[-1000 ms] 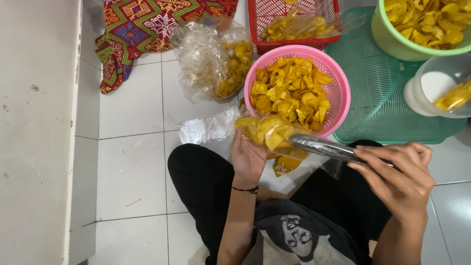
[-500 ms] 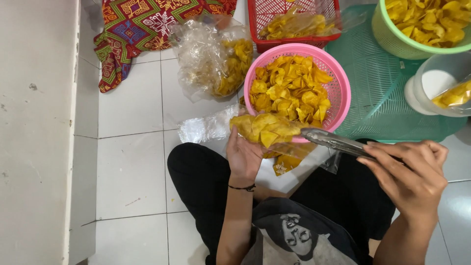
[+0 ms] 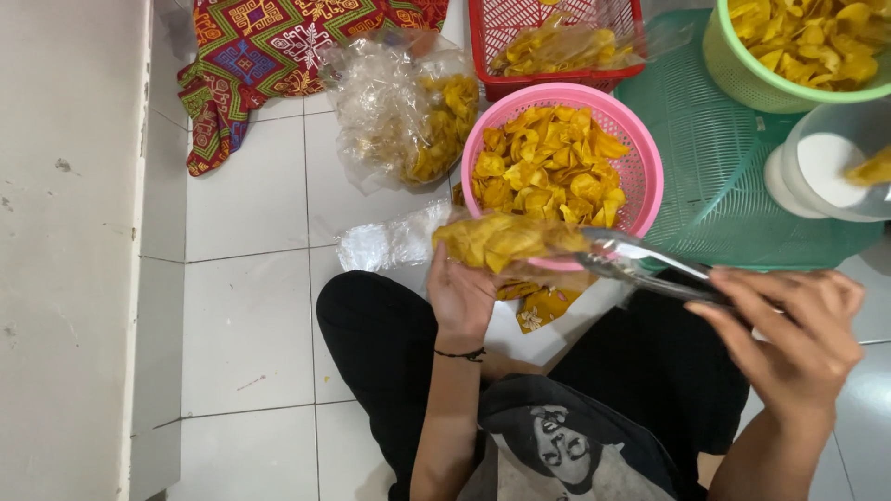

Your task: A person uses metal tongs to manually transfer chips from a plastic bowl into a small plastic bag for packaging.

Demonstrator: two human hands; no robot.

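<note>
My left hand (image 3: pixel 461 295) holds up a clear plastic bag of yellow chips (image 3: pixel 506 238) over my lap. My right hand (image 3: pixel 791 336) grips metal tongs (image 3: pixel 650 267), whose tips lie at the bag's open right end. Just behind the bag stands a pink round basket (image 3: pixel 642 167) heaped with the same yellow chips. I sit on the tiled floor in black trousers.
A big crumpled clear bag of chips (image 3: pixel 408 107) lies at the left of the pink basket. A red basket (image 3: pixel 557 42), a green bucket of chips (image 3: pixel 798 51), a green tray (image 3: pixel 724 167) and a clear container (image 3: pixel 826 158) stand behind. A patterned cloth (image 3: pixel 269 56) lies far left.
My right hand has drawn the tongs to the right and slightly down. The bag of chips has tipped flatter and risen a little in my left hand.
</note>
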